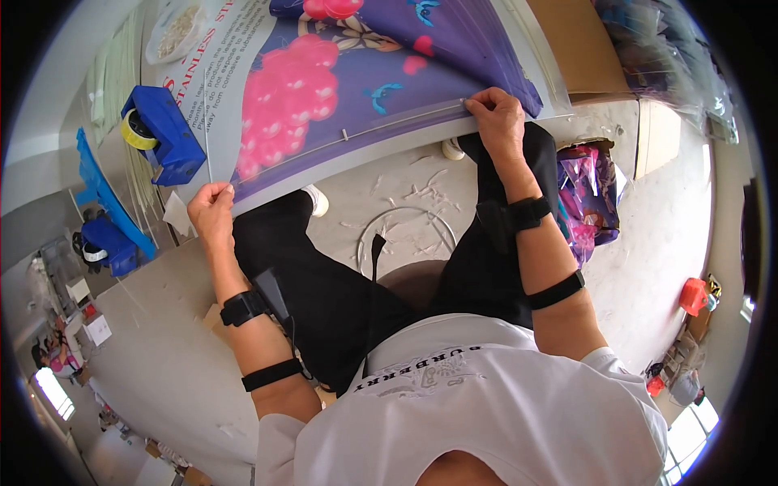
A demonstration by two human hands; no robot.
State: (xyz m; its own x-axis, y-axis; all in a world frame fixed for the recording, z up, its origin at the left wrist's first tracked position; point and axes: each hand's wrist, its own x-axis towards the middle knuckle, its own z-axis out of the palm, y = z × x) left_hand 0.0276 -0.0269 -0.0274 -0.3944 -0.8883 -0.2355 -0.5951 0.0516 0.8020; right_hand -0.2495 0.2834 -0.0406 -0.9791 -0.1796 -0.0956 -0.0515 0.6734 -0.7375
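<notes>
A purple printed plastic sheet (356, 105) with pink balloons and blue birds lies on the table, its far right part folded over. Along its near edge runs a thin whitish strip (405, 120), with a small white tab (344, 135) near the middle. My left hand (212, 215) is closed in a pinch at the sheet's near left corner; whether the strip's end is also in it, I cannot tell. Thumb and fingers of my right hand (498, 121) pinch the strip's right end at the table's front edge. A thin clear strand rises from beside my left hand.
On the left stand a blue tape dispenser (166, 134) with yellow tape and a white bowl (180, 32) of small pale pieces. A cardboard box (579, 49) is at the far right. Below it sits an open box (585, 194) of purple scraps. White offcuts (425, 193) litter the floor.
</notes>
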